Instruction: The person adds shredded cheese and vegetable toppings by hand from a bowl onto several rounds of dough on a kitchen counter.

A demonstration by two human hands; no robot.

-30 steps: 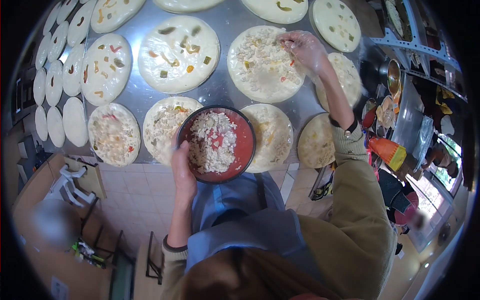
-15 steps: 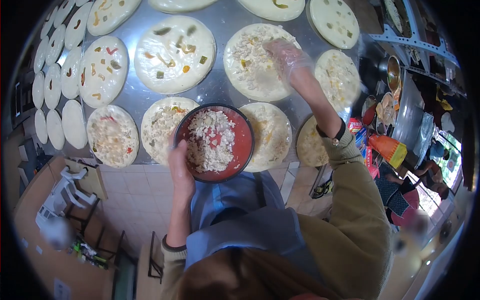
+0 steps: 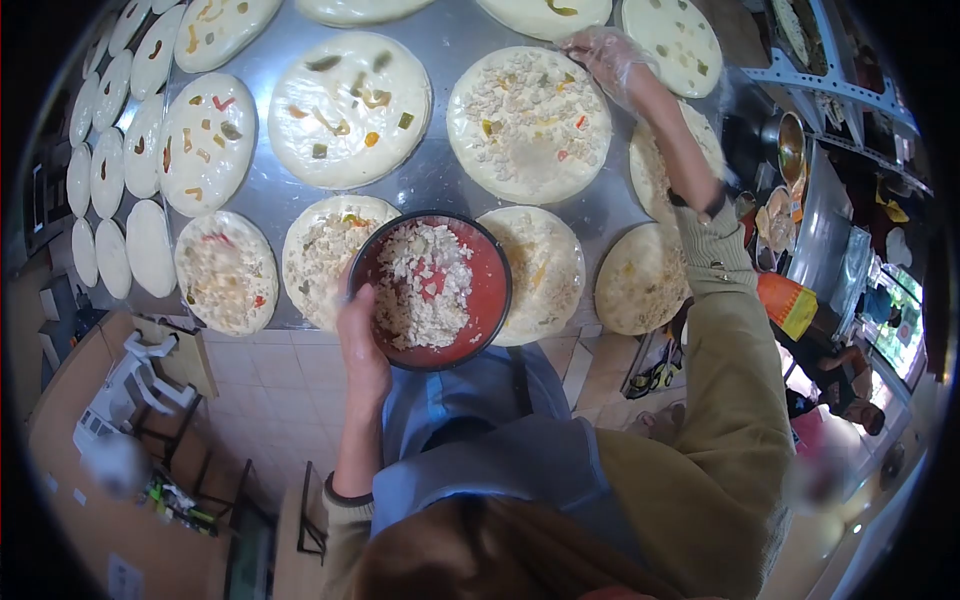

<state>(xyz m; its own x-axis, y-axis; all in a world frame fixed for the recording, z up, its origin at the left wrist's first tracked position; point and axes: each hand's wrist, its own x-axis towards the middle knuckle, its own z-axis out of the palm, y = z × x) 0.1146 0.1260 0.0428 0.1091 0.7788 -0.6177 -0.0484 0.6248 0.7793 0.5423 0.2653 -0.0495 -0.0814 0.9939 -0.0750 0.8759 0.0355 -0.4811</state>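
Note:
My left hand (image 3: pixel 364 335) grips the rim of a black-edged bowl with a red inside (image 3: pixel 489 290), which holds white crumbled food (image 3: pixel 425 285). My right hand (image 3: pixel 612 62), in a clear plastic glove, hovers at the upper right edge of a round dough (image 3: pixel 530 165) strewn with white crumbs and bits of pepper. Its fingers point left and are blurred; whether they hold anything is unclear. Left of that dough lies another (image 3: pixel 345 90) with pepper pieces and no crumbs. Two crumb-topped doughs (image 3: pixel 325 225) (image 3: pixel 545 270) lie partly under the bowl.
More doughs (image 3: pixel 215 150) cover the metal table (image 3: pixel 265 30), with smaller plain ones (image 3: pixel 148 245) at the far left. At right are a metal bowl (image 3: pixel 790 145), an orange-yellow packet (image 3: pixel 787 302) and a shelf frame (image 3: pixel 830 80). Another person (image 3: pixel 850 385) is at the far right.
My right hand has moved up and right, from over the middle of the crumb-topped dough to its edge, uncovering more crumbs. The bowl and my left hand have hardly moved.

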